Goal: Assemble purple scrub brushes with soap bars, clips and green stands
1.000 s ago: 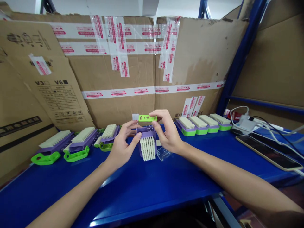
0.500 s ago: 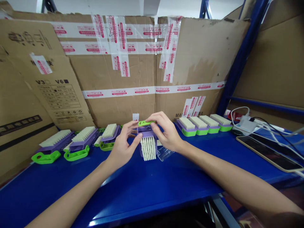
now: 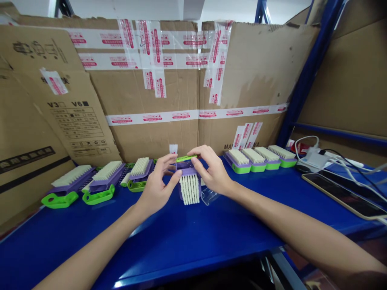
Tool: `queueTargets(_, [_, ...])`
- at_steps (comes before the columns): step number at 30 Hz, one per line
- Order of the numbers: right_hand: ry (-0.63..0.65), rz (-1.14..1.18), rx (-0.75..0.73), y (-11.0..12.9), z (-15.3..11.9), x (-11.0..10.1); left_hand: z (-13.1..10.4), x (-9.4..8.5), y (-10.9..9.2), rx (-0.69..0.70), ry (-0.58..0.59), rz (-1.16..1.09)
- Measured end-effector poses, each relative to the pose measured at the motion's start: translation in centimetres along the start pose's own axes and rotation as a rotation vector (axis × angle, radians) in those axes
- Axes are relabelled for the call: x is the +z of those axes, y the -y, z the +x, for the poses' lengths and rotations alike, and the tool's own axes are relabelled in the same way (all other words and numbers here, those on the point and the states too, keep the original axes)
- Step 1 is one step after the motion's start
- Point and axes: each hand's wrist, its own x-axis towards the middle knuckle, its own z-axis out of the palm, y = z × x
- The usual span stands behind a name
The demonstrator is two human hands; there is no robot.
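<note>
A purple brush [image 3: 190, 188] with cream bristles is between my hands, its bristles facing me. My left hand [image 3: 159, 181] holds its left side, thumb on the purple edge and fingers behind. My right hand [image 3: 212, 169] pinches a thin green part [image 3: 186, 158] at the brush's top, which the left fingertips also touch. A clear plastic piece [image 3: 208, 195] lies just right of the brush. To the left are purple brushes [image 3: 107, 170] with green end parts [image 3: 98, 195] in front of them.
Several green and purple brushes [image 3: 254, 156] stand in a row at the right back. A phone [image 3: 343, 195], white charger [image 3: 313, 158] and cables lie at the far right. Cardboard walls [image 3: 151, 137] rise behind the blue table [image 3: 193, 241].
The green part looks slightly more edge-on and a little lower. My hands keep nearly the same hold, and the whole view has shifted slightly.
</note>
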Motion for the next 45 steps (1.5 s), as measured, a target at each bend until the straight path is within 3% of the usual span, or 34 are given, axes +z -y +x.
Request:
queueTargets(10, [-0.038, 0.000, 0.052, 0.00, -0.25, 0.25, 0.03, -0.08, 0.20, -0.006, 0.013, -0.007])
queueTargets(30, [-0.002, -0.039, -0.015, 0.21, -0.56, 0.45, -0.13, -0.20, 0.39, 0.007, -0.002, 0.028])
queueTargets(45, [0.038, -0.080, 0.009, 0.00, -0.83, 0.66, 0.10, -0.49, 0.06, 0.122, 0.003, 0.073])
